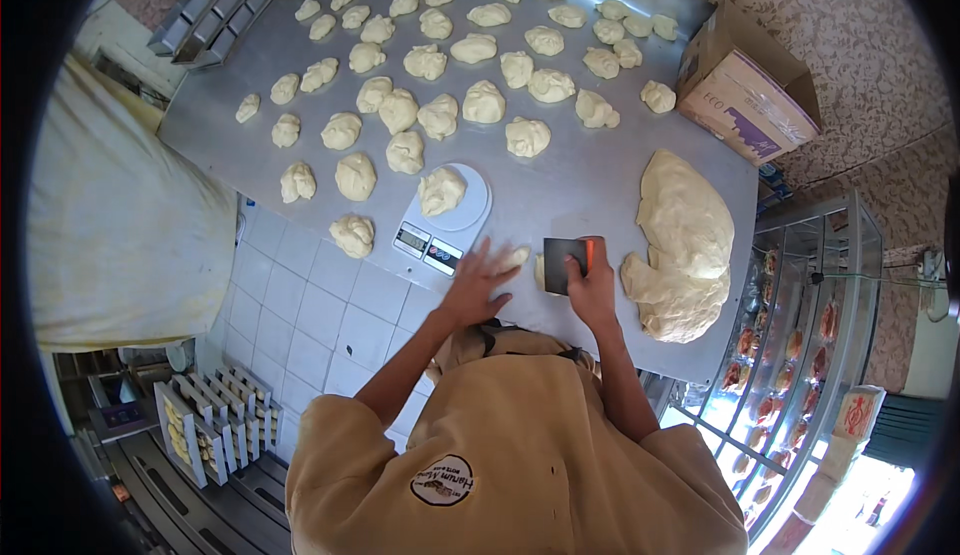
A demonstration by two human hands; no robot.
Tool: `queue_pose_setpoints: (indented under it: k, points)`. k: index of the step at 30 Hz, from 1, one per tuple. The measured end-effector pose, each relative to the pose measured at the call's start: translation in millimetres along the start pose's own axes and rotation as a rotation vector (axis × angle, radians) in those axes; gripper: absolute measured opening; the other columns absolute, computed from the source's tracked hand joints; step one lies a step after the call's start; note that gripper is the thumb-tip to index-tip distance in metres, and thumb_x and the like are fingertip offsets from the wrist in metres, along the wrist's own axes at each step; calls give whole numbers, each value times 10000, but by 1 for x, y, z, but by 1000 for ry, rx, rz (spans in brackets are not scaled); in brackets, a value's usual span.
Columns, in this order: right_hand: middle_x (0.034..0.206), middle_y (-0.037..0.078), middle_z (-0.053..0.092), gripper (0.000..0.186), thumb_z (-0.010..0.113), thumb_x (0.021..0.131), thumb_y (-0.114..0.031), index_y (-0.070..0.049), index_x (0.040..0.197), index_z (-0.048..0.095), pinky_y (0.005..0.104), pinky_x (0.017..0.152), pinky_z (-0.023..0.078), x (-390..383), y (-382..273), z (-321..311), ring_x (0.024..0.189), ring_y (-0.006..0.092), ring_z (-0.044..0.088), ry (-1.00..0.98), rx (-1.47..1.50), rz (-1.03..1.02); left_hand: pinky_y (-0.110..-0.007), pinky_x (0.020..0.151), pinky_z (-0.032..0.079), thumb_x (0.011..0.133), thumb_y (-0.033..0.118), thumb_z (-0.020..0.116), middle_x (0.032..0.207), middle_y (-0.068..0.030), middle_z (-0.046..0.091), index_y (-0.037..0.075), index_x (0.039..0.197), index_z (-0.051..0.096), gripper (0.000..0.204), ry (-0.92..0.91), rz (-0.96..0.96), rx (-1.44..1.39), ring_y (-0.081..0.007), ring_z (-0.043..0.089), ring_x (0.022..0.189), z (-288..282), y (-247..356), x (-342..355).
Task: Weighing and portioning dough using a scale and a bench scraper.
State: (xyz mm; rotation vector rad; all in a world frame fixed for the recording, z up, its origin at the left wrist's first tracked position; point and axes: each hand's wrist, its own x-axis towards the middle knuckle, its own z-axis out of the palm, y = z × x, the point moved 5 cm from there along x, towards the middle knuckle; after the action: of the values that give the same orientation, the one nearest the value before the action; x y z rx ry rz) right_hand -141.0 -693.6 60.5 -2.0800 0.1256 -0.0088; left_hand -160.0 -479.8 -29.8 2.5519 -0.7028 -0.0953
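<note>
My right hand (594,290) grips a dough scraper (560,253) with a dark flat blade and an orange edge at its handle. A small piece of dough (540,272) shows at the blade's left side. Fingers spread and a little blurred, my left hand (478,287) is over the steel table near its front edge. Just beyond its fingertips lies another small dough piece (515,259). A white digital kitchen scale (476,217) stands ahead of that hand, bearing a dough lump (441,192). To the right of the scraper rests a large mass of dough (685,240).
Many separate dough lumps (484,103) cover the far and left parts of the steel table (580,190). An open cardboard box (745,105) sits at the right edge, joined metal pans (222,10) at the far left. A rack of packaged goods (800,345) stands right.
</note>
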Motion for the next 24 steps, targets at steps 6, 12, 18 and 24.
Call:
queue_pose_setpoints:
  k: [6,12,18,24]
  points:
    - [869,156,662,269,574,893,-55,-66,1141,470,470,641,502,11,-10,29,662,396,623,-181,-254,-73,-537,1147,295,851,266,735,1602,-82,394,201,1373,619,538,344,-243,233,-368,315,1487,-102,-65,55]
    - [894,171,675,278,556,881,-56,-71,1132,436,505,662,505,26,-16,64,714,424,651,-217,-468,-227,-325,1050,450,842,70,700,1393,-109,609,88,1375,594,545,748,-619,-958,-290,602,1218,-105,-132,65]
    - [905,198,675,279,524,891,-61,-85,1151,424,532,663,495,38,4,90,758,454,657,-163,-457,-138,-317,946,493,793,131,743,1209,-119,678,22,1309,616,543,291,-41,-528,-258,652,1047,-1,-13,25]
    - [876,217,658,300,543,895,-57,-63,1174,432,515,654,502,60,20,97,739,431,654,-62,-275,-5,-354,886,489,747,119,771,1144,-135,653,18,1145,631,433,78,-473,-662,-267,621,980,-31,-15,27]
